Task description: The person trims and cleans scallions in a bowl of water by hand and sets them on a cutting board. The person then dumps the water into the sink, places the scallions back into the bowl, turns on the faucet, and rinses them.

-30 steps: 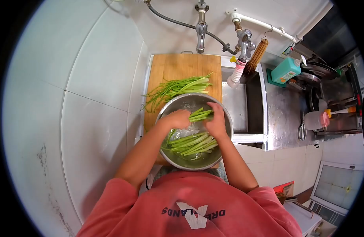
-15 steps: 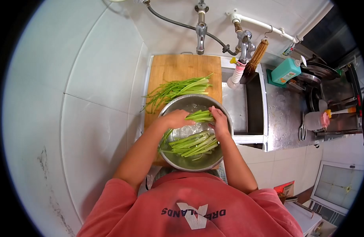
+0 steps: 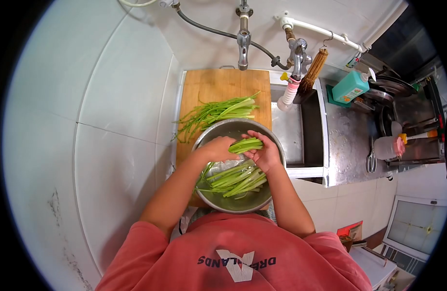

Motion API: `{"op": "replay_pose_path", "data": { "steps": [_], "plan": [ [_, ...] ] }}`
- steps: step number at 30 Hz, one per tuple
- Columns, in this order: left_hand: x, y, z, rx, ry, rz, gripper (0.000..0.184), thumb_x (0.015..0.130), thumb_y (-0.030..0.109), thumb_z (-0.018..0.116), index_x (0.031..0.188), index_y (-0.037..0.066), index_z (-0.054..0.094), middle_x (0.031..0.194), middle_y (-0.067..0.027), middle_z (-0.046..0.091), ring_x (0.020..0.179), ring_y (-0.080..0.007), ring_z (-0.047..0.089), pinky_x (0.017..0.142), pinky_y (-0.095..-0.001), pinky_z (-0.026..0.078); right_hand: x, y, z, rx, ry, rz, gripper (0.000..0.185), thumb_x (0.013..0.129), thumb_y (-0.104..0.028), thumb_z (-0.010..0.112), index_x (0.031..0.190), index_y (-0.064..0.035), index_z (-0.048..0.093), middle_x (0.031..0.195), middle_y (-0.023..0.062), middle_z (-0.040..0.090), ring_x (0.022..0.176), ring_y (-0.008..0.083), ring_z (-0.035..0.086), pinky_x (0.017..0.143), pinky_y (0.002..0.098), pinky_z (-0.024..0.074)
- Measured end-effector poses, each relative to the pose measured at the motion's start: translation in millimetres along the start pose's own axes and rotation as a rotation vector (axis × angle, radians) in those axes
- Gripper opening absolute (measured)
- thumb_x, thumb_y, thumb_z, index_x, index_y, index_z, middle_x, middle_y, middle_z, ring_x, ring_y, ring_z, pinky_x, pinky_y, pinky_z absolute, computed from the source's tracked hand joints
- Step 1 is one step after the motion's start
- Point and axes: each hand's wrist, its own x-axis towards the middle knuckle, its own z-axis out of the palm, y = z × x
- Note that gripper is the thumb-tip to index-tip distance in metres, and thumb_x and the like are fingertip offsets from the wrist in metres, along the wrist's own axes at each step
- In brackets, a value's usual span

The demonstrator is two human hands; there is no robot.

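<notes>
Evidently, in the head view, the small bunch of green stalks lies between the two hands, above the steel basin. The left hand has its fingers curled round the bunch at one side, though their tips are hidden. At the other end, the right hand has its fingers bent loosely about the pale cut ends; I cannot tell whether they press or merely cradle. Just below the fingers, nearer the body, a larger heap of stalks lies in what looks like water. Beyond the fingers, past the basin's far rim, more stalks lie on the wooden board. Right of the right fingers is the sink.

If the grip is as loose as it looks, wet stalks could slide out into the heap below, or snap where the left fingers bend them. The basin seems to overlap the board, so a push from either hand might tip or shift it and spill water.

As for writing, the red shirt, behind the fingers, reads "DRE…LANDS" upside down, its middle covered by a pale V-like shape. Far right of the fingers, a turquoise pump bottle carries a label too small to read.
</notes>
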Motion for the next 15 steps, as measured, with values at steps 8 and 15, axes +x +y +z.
{"op": "replay_pose_path", "data": {
  "steps": [8, 15],
  "plan": [
    [0, 17, -16, -0.428, -0.177, -0.065, 0.028, 0.086, 0.028, 0.057, 0.089, 0.0, 0.054, 0.061, -0.0063, 0.054, 0.048, -0.0114, 0.048, 0.043, -0.0254, 0.038, -8, -14, 10, 0.073, 0.142, -0.097, 0.048, 0.087, -0.045, 0.049, 0.114, -0.0047, 0.049, 0.105, 0.0089, 0.055, 0.091, 0.022, 0.057, 0.079, 0.0345, 0.0464],
    [3, 23, -20, -0.676, -0.189, -0.108, 0.026, 0.087, 0.028, 0.057, 0.084, 0.002, 0.052, 0.059, -0.005, 0.05, 0.043, -0.0095, 0.042, 0.039, -0.0225, 0.033, -4, 1, 20, -0.192, 0.186, -0.434, 0.021, 0.08, -0.007, 0.063, 0.099, -0.0017, 0.054, 0.082, 0.0037, 0.062, 0.071, 0.0122, 0.059, 0.068, 0.0269, 0.047]
  ]
}}
